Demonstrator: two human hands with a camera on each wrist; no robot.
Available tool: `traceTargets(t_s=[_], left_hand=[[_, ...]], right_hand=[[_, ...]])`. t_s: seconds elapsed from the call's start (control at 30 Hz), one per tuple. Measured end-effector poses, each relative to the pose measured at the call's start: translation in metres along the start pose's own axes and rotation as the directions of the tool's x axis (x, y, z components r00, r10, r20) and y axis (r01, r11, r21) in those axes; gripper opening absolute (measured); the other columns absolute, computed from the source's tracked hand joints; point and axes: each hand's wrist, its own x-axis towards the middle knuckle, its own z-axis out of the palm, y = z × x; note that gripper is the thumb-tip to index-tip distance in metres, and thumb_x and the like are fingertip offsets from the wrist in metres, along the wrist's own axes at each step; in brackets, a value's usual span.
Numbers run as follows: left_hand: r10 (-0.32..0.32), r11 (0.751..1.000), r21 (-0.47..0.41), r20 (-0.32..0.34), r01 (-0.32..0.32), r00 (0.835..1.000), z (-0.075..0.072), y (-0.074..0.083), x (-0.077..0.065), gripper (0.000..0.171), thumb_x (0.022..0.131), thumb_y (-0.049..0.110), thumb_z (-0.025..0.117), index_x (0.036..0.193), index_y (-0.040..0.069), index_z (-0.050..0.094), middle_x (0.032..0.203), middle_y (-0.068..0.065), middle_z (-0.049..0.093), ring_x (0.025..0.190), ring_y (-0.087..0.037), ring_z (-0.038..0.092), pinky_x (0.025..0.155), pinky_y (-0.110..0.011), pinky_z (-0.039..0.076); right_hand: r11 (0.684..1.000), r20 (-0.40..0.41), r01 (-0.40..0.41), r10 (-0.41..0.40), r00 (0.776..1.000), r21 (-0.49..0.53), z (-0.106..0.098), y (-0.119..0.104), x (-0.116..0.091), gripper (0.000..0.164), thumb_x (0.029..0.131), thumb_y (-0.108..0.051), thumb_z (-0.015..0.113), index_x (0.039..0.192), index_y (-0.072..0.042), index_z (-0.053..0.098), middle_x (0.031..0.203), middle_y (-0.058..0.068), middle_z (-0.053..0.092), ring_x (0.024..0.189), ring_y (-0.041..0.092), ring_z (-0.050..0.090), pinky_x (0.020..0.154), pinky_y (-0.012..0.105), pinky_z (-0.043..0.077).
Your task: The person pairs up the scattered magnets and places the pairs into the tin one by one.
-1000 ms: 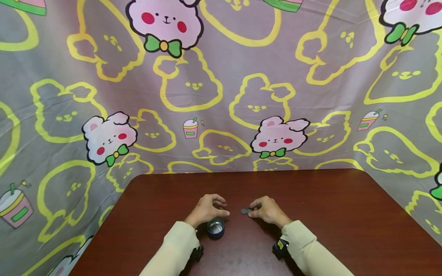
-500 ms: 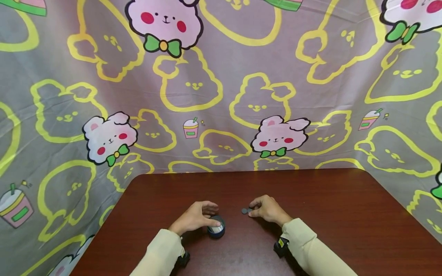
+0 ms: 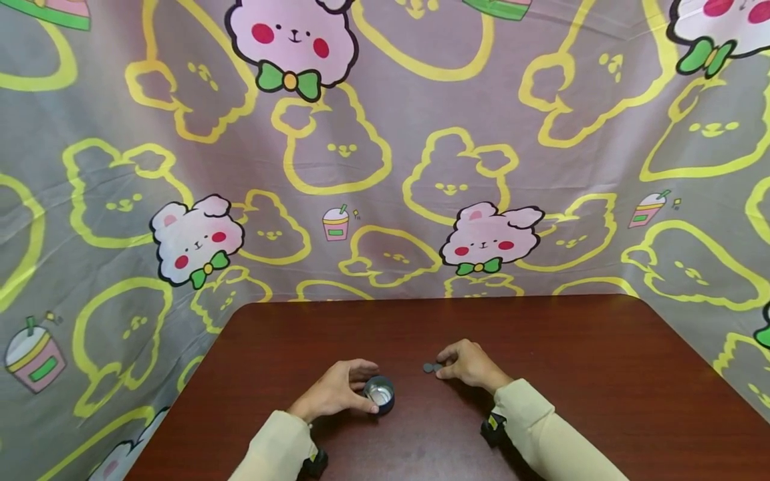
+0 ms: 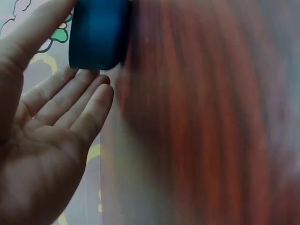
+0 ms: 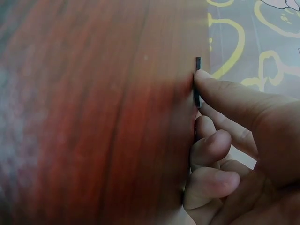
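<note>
A small round tin (image 3: 380,395), dark blue outside with a shiny metallic inside, stands upright on the brown table. My left hand (image 3: 337,391) is around its left side. The thumb meets the front rim, while the straight fingers reach behind, the index apart from it. In the left wrist view the blue tin wall (image 4: 99,35) hides some fingertips. Two small grey discs lie side by side: the left disc (image 3: 428,367) is bare, and the right disc (image 3: 438,367) is partly covered by my right hand (image 3: 474,365), whose thumb and index finger pinch it at the table.
The brown wooden table (image 3: 541,334) reaches back to a grey cloth (image 3: 385,167) printed with bears and rabbits, which hangs behind and along both sides. A black camera (image 3: 493,429) is strapped under the right wrist.
My left hand has drawn back leftward from above and behind the tin, and its thumb now lies at the rim. The tin, the discs and my right hand stay put.
</note>
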Motion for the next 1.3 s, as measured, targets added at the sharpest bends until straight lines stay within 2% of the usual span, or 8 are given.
traceTargets(t_s=[0.33, 0.7, 0.8, 0.93, 1.1, 1.2, 1.3], left_hand=[[-0.007, 1.0, -0.009, -0.027, 0.006, 1.0, 0.0084, -0.006, -0.0018, 0.063, 0.071, -0.002, 0.088, 0.127, -0.007, 0.06, 0.125, -0.016, 0.064, 0.118, -0.033, 0.061, 0.101, -0.036, 0.05], [-0.007, 1.0, -0.007, -0.045, 0.007, 0.999, 0.0068, -0.0085, -0.0031, 0.056, 0.072, -0.001, 0.088, 0.122, -0.004, 0.064, 0.118, -0.013, 0.067, 0.117, -0.032, 0.062, 0.102, -0.039, 0.049], [-0.012, 1.0, -0.016, -0.044, 0.012, 0.999, 0.0071, -0.0083, -0.0034, 0.056, 0.072, -0.001, 0.088, 0.123, -0.004, 0.063, 0.119, -0.012, 0.067, 0.118, -0.032, 0.061, 0.103, -0.039, 0.049], [-0.02, 0.999, -0.033, -0.043, 0.019, 0.999, 0.008, -0.0082, -0.0042, 0.057, 0.073, -0.001, 0.087, 0.124, -0.004, 0.063, 0.12, -0.013, 0.066, 0.119, -0.032, 0.061, 0.103, -0.039, 0.048], [-0.02, 0.999, -0.043, -0.046, 0.018, 0.999, 0.0085, -0.0078, -0.0046, 0.057, 0.073, -0.001, 0.087, 0.124, -0.004, 0.063, 0.12, -0.013, 0.066, 0.119, -0.032, 0.06, 0.103, -0.039, 0.048], [-0.021, 0.999, -0.045, -0.048, 0.018, 0.999, 0.0083, -0.0078, -0.0044, 0.057, 0.073, -0.001, 0.087, 0.124, -0.003, 0.063, 0.121, -0.013, 0.066, 0.12, -0.032, 0.06, 0.103, -0.039, 0.048], [-0.018, 0.999, -0.044, -0.05, 0.016, 0.999, 0.0079, -0.0077, -0.004, 0.057, 0.073, -0.001, 0.087, 0.125, -0.003, 0.063, 0.122, -0.014, 0.066, 0.121, -0.033, 0.059, 0.103, -0.039, 0.048]], right_hand=[[0.999, 0.001, 0.021, -0.021, 1.0, -0.044, -0.0017, 0.0021, -0.0015, 0.02, 0.075, -0.005, 0.086, 0.094, -0.002, 0.078, 0.085, 0.003, 0.074, 0.074, 0.012, 0.059, 0.061, 0.027, 0.049], [1.0, -0.009, 0.009, -0.009, 1.0, -0.027, 0.0, -0.003, 0.0011, 0.017, 0.072, 0.0, 0.086, 0.08, -0.004, 0.071, 0.073, -0.002, 0.066, 0.068, 0.012, 0.056, 0.06, 0.027, 0.047], [1.0, -0.003, -0.015, 0.016, 1.0, 0.027, 0.0008, -0.0028, 0.0014, 0.018, 0.073, 0.003, 0.084, 0.08, -0.003, 0.068, 0.069, -0.001, 0.063, 0.062, 0.013, 0.056, 0.054, 0.026, 0.048], [0.988, 0.042, -0.029, 0.023, 0.999, 0.152, 0.0016, 0.0001, 0.001, 0.012, 0.08, 0.007, 0.076, 0.09, 0.004, 0.069, 0.068, 0.004, 0.063, 0.056, 0.014, 0.058, 0.048, 0.028, 0.054], [0.939, 0.1, -0.086, 0.055, 0.993, 0.334, 0.0011, 0.0017, 0.0012, 0.016, 0.085, 0.012, 0.067, 0.101, 0.014, 0.069, 0.078, 0.013, 0.07, 0.062, 0.016, 0.066, 0.058, 0.033, 0.061], [0.917, 0.113, -0.132, 0.096, 0.989, 0.375, 0.0006, -0.0001, 0.0019, 0.016, 0.087, 0.012, 0.066, 0.102, 0.016, 0.068, 0.081, 0.016, 0.071, 0.062, 0.015, 0.067, 0.06, 0.032, 0.061], [0.915, 0.111, -0.158, 0.125, 0.986, 0.371, 0.0003, -0.0017, 0.003, 0.015, 0.087, 0.012, 0.065, 0.101, 0.016, 0.069, 0.081, 0.016, 0.071, 0.062, 0.015, 0.067, 0.06, 0.031, 0.061]])
